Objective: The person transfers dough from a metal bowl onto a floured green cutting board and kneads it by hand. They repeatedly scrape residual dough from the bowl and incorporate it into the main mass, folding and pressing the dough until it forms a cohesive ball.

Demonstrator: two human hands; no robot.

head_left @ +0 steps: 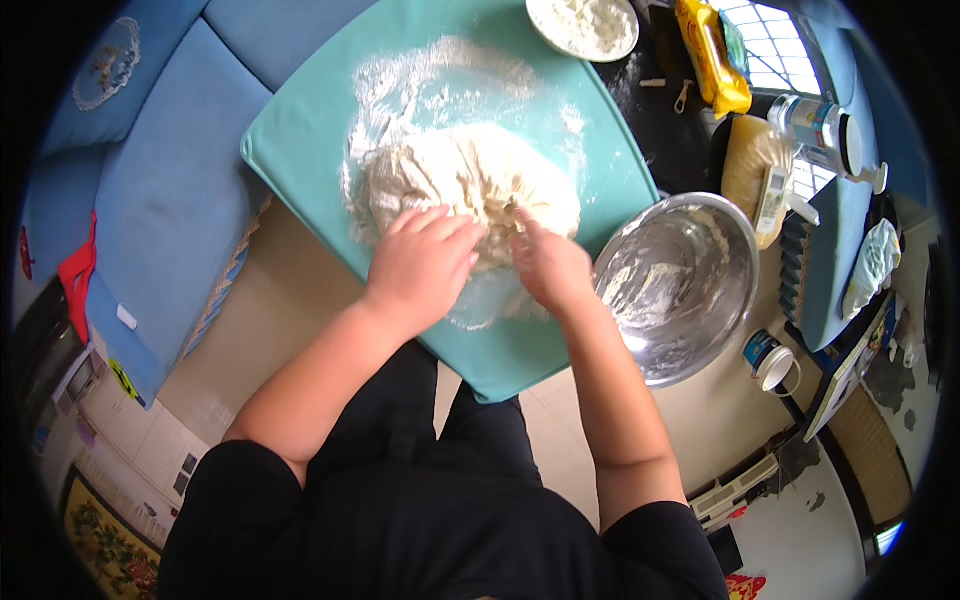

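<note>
A large, pale lump of dough, its top creased and folded, lies on a green table top dusted with white flour. My left hand rests on its near left side, fingers stretched out over the edge. At the near right side, my right hand has its fingers bent into a fold of the dough; they are slightly blurred and partly hidden. Just right of that hand stands a wide metal bowl with dough residue smeared inside.
A white bowl of flour sits at the far right corner. Beyond it, a dark surface holds a yellow packet, a bag of yellowish grain and a clear jar. A blue sofa runs along the left. A small bucket stands lower right.
</note>
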